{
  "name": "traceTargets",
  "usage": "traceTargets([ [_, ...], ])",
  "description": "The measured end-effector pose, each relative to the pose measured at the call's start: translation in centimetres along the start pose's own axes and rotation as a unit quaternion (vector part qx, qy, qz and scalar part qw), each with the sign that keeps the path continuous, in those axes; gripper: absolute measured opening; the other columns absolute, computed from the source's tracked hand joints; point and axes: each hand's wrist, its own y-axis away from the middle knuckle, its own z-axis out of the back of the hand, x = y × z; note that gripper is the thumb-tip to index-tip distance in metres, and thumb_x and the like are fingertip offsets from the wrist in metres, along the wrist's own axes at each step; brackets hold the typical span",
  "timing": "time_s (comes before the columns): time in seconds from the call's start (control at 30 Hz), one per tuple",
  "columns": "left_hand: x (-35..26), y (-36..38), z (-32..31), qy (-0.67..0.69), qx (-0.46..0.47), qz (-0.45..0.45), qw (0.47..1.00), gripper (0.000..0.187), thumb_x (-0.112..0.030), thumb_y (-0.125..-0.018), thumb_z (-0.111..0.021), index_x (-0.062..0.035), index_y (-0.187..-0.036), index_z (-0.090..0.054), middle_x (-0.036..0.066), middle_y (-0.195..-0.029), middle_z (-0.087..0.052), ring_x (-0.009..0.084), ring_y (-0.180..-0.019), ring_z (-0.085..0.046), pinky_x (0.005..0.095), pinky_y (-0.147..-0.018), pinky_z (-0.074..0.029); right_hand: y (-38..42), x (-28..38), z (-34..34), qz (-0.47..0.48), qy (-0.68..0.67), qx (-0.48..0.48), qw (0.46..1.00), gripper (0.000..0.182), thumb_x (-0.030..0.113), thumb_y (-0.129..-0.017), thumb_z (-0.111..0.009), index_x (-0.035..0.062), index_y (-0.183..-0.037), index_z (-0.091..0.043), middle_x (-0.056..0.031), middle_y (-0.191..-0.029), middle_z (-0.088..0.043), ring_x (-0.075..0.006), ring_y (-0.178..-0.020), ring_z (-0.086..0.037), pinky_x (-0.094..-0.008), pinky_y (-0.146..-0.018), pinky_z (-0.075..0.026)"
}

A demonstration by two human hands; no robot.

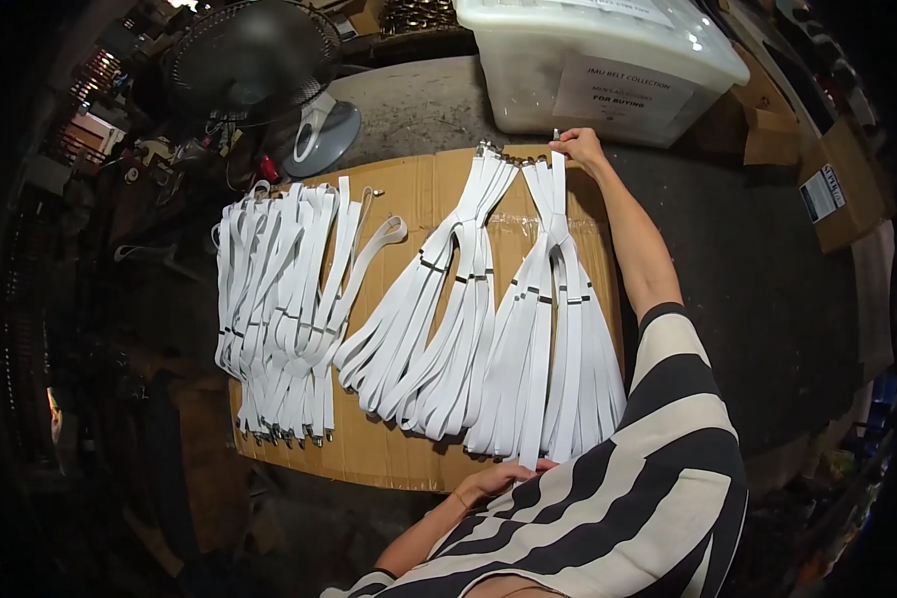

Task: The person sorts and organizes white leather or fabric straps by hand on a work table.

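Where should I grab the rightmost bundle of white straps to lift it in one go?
Probably at the pinched waist of the rightmost bundle, coming from above. There the straps cross and narrow together, while both ends fan wide. The right hand already pinches its far end; the left hand touches the near end.

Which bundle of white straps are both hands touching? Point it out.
The rightmost bundle of three: the right hand pinches its top end, the left hand touches its bottom.
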Motion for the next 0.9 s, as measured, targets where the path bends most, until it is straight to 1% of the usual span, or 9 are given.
traceTargets([
  [0.2,0.4,-1.5,2.0,0.102,0.014,0.003,0.995,0.054,-0.015,-0.084,-0.048,0.0054,-0.132,-0.034,0.017,-0.129,-0.045,0.02,-0.116,-0.048,0.0286,-0.101,-0.035,-1.9,-4.9,-2.5,-0.006,0.001,0.012,1.0,0.018,0.009,-0.069,-0.077,0.0008,-0.076,-0.062,-0.0025,-0.065,-0.06,-0.0087,-0.057,-0.054,-0.0232,-0.052,-0.043],
  [0.27,0.3,-2.3,2.4,0.113,0.006,-0.017,0.993,0.054,-0.011,-0.084,-0.05,0.0045,-0.133,-0.032,0.017,-0.129,-0.045,0.0195,-0.116,-0.047,0.0282,-0.1,-0.035,-2.1,-5.7,-3.2,0.051,0.034,-0.032,0.998,0.021,0.011,-0.065,-0.08,0.0003,-0.072,-0.063,-0.005,-0.066,-0.063,-0.0115,-0.059,-0.057,-0.0266,-0.055,-0.045],
  [0.3,0.3,-2.6,2.6,0.125,0.015,-0.031,0.992,0.058,-0.008,-0.082,-0.049,0.0031,-0.135,-0.027,0.018,-0.13,-0.043,0.0216,-0.118,-0.047,0.0293,-0.1,-0.037,-2.2,-6.0,-3.3,0.043,0.022,-0.018,0.999,0.016,0.007,-0.068,-0.076,0.0013,-0.07,-0.062,-0.0013,-0.064,-0.059,-0.008,-0.058,-0.051,-0.0241,-0.056,-0.042],
  [0.37,-0.7,-2.6,1.6,0.182,0.0,-0.037,0.983,0.066,0.001,-0.079,-0.049,-0.0003,-0.137,-0.016,0.02,-0.132,-0.041,0.0241,-0.122,-0.044,0.0315,-0.102,-0.037,-2.4,-6.6,-3.6,0.064,0.009,-0.003,0.998,0.016,0.008,-0.068,-0.076,0.0012,-0.071,-0.062,-0.0011,-0.063,-0.059,-0.0079,-0.059,-0.051,-0.0242,-0.057,-0.042],
  [0.6,1.1,-2.6,3.5,0.099,-0.099,-0.039,0.989,0.061,-0.001,-0.08,-0.049,-0.003,-0.136,-0.024,0.014,-0.121,-0.048,0.0199,-0.114,-0.048,0.0293,-0.099,-0.037,-2.8,-8.4,-3.4,0.102,0.0,-0.017,0.995,0.017,0.012,-0.066,-0.078,0.0022,-0.074,-0.067,-0.0038,-0.066,-0.062,-0.0108,-0.062,-0.056,-0.0262,-0.06,-0.044],
  [0.67,1.3,-2.5,3.7,-0.048,-0.059,-0.046,0.996,0.05,-0.015,-0.09,-0.048,-0.0039,-0.134,-0.029,0.01,-0.114,-0.049,0.0167,-0.11,-0.047,0.0274,-0.096,-0.034,-2.9,-8.7,-3.3,0.103,-0.029,-0.025,0.994,0.017,0.012,-0.067,-0.077,0.0009,-0.076,-0.068,-0.0045,-0.067,-0.063,-0.011,-0.062,-0.056,-0.0261,-0.061,-0.044],
  [0.7,1.5,-2.4,3.7,-0.048,-0.06,-0.045,0.996,0.05,-0.015,-0.09,-0.048,-0.0039,-0.134,-0.029,0.01,-0.114,-0.049,0.0167,-0.11,-0.047,0.0274,-0.096,-0.034,-3.0,-8.8,-3.2,0.102,-0.03,-0.025,0.994,0.017,0.012,-0.067,-0.077,0.0009,-0.076,-0.068,-0.0045,-0.067,-0.063,-0.011,-0.062,-0.056,-0.0261,-0.061,-0.044],
  [0.77,0.8,-2.0,2.3,-0.213,-0.126,0.013,0.969,0.05,-0.035,-0.095,-0.043,-0.0046,-0.134,-0.032,0.009,-0.118,-0.048,0.0157,-0.11,-0.044,0.0272,-0.096,-0.032,-2.7,-8.2,-2.6,0.098,-0.046,-0.019,0.994,0.018,0.011,-0.069,-0.076,-0.0005,-0.08,-0.068,-0.0043,-0.067,-0.063,-0.0106,-0.061,-0.056,-0.0255,-0.059,-0.045],
  [0.9,-0.7,-1.2,-1.2,-0.217,-0.222,-0.053,0.949,0.055,-0.045,-0.096,-0.038,-0.0052,-0.134,-0.033,0.008,-0.121,-0.047,0.0163,-0.113,-0.042,0.0274,-0.098,-0.03,-1.9,-6.9,-2.1,0.059,-0.061,-0.014,0.996,0.014,0.01,-0.075,-0.072,-0.0002,-0.082,-0.066,-0.0011,-0.065,-0.06,-0.0071,-0.056,-0.051,-0.0223,-0.05,-0.04],
])
